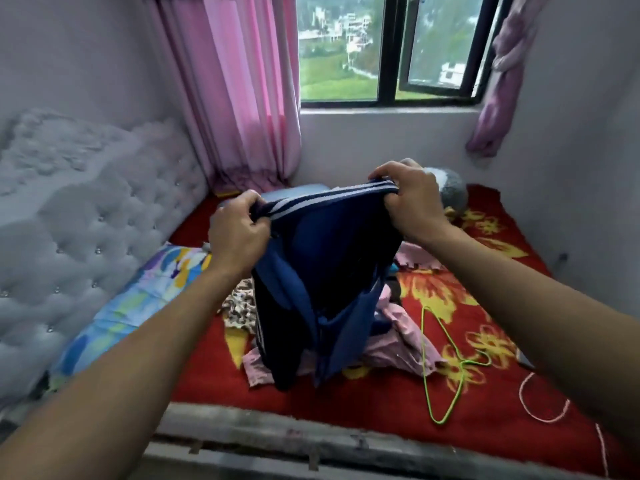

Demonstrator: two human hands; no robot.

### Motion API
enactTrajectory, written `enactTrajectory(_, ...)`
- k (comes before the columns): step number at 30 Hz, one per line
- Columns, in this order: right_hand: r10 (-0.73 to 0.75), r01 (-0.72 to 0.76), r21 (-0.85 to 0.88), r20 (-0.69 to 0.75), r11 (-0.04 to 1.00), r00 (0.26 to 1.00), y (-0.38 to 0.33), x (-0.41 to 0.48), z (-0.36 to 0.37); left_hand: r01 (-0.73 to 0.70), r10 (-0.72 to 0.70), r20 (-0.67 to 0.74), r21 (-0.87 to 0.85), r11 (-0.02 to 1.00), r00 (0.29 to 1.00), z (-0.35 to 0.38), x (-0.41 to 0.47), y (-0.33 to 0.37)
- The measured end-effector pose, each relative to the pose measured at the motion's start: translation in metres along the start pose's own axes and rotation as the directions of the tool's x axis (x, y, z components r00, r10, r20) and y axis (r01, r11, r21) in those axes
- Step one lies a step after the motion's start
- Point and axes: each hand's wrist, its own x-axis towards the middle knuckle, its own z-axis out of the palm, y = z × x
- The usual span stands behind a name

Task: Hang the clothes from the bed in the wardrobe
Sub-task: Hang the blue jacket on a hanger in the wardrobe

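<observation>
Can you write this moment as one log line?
left hand: grips navy garment | right hand: grips it too | green hanger: on red blanket

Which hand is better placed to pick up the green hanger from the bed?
Right hand: the green hanger lies on its side; the left hand can hold the navy garment.

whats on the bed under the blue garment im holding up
A pink garment and a leopard-print piece lie on the red blanket beneath the blue garment. Whatever lies directly behind its hanging cloth is covered.

Bare forearms [166,327], left hand [239,226], right hand [412,199], nails seemingly short
</observation>
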Motion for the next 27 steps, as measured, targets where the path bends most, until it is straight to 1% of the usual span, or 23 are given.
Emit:
enactTrajectory(2, -0.05, 0.049, -0.148, -0.003, 0.988, 0.999, -0.011, 0.002, -0.024, 0.051, -0.047, 0.021, -0.23, 0.972, 0.999, -0.031, 0.019, 0.023)
enactTrajectory(4, -0.027, 0.043, -0.304, 0.057, 0.952, 0.998, -0.013, 0.007, -0.036, 0.028, -0.019, 0.028, -0.37, 0.929, 0.999, -0.058, 0.033, 0.049)
enactTrajectory(5, 0.026, 0.01, -0.325, 0.108, 0.946, 0.994, -0.015, 0.011, -0.041, 0.011, -0.003, 0.021, -0.407, 0.913, 1.0, -0.071, 0.037, 0.06)
enactTrajectory(6, 0.088, -0.037, -0.288, 0.167, 0.957, 0.982, -0.016, 0.015, -0.046, -0.007, 0.013, 0.01, -0.42, 0.908, 1.0, -0.082, 0.042, 0.067)
enactTrajectory(7, 0.13, -0.089, -0.183, 0.223, 0.979, 0.966, -0.018, 0.018, -0.052, -0.027, 0.03, 0.0, -0.408, 0.913, 1.0, -0.091, 0.044, 0.072)
enactTrajectory(8, 0.144, -0.136, -0.047, 0.262, 0.99, 0.954, -0.02, 0.021, -0.058, -0.049, 0.052, 0.0, -0.367, 0.929, 0.999, -0.098, 0.046, 0.072)
enactTrajectory(9, 0.13, -0.152, 0.064, 0.262, 0.986, 0.956, -0.023, 0.023, -0.064, -0.075, 0.086, 0.022, -0.298, 0.952, 0.996, -0.104, 0.046, 0.07)
enactTrajectory(10, 0.102, -0.136, 0.131, 0.236, 0.982, 0.966, -0.027, 0.024, -0.071, -0.108, 0.122, 0.063, -0.195, 0.975, 0.991, -0.107, 0.046, 0.065)
enactTrajectory(11, 0.071, -0.103, 0.159, 0.198, 0.982, 0.978, -0.031, 0.025, -0.077, -0.152, 0.159, 0.116, -0.068, 0.986, 0.98, -0.107, 0.044, 0.059)
enactTrajectory(13, 0.015, -0.04, 0.179, 0.139, 0.983, 0.99, -0.035, 0.026, -0.086, -0.241, 0.201, 0.223, 0.173, 0.955, 0.954, -0.101, 0.038, 0.046)
enactTrajectory(14, 0.01, -0.038, 0.185, 0.149, 0.982, 0.989, -0.032, 0.027, -0.089, -0.261, 0.196, 0.262, 0.242, 0.934, 0.945, -0.096, 0.034, 0.037)
enactTrajectory(15, 0.023, -0.064, 0.199, 0.203, 0.978, 0.979, -0.027, 0.027, -0.09, -0.255, 0.174, 0.285, 0.276, 0.927, 0.942, -0.088, 0.031, 0.027)
enactTrajectory(16, 0.061, -0.124, 0.2, 0.295, 0.972, 0.954, -0.017, 0.026, -0.089, -0.226, 0.139, 0.299, 0.28, 0.933, 0.944, -0.08, 0.027, 0.017)
enactTrajectory(17, 0.117, -0.205, 0.178, 0.408, 0.962, 0.905, -0.005, 0.021, -0.084, -0.175, 0.087, 0.312, 0.267, 0.948, 0.946, -0.071, 0.022, 0.007)
enactTrajectory(19, 0.249, -0.386, 0.104, 0.605, 0.917, 0.756, 0.021, 0.006, -0.066, -0.064, -0.022, 0.357, 0.227, 0.972, 0.934, -0.047, 0.011, -0.01)
enactTrajectory(20, 0.288, -0.47, 0.106, 0.666, 0.876, 0.688, 0.035, -0.003, -0.054, -0.012, -0.068, 0.388, 0.2, 0.98, 0.919, -0.033, 0.005, -0.017)
enactTrajectory(21, 0.315, -0.554, 0.133, 0.704, 0.822, 0.637, 0.048, -0.011, -0.041, 0.039, -0.106, 0.422, 0.165, 0.985, 0.9, -0.018, -0.001, -0.021)
enactTrajectory(22, 0.339, -0.643, 0.18, 0.728, 0.745, 0.596, 0.061, -0.017, -0.029, 0.09, -0.14, 0.449, 0.131, 0.987, 0.883, -0.002, -0.005, -0.025)
enactTrajectory(24, 0.376, -0.768, 0.273, 0.746, 0.58, 0.549, 0.085, -0.021, -0.004, 0.185, -0.195, 0.469, 0.067, 0.98, 0.861, 0.03, -0.008, -0.031)
enactTrajectory(25, 0.394, -0.796, 0.308, 0.741, 0.521, 0.544, 0.098, -0.018, 0.006, 0.219, -0.218, 0.48, 0.055, 0.974, 0.85, 0.046, -0.006, -0.035)
enactTrajectory(27, 0.448, -0.82, 0.348, 0.706, 0.454, 0.548, 0.125, -0.007, 0.03, 0.251, -0.257, 0.501, 0.081, 0.965, 0.826, 0.08, 0.003, -0.045)
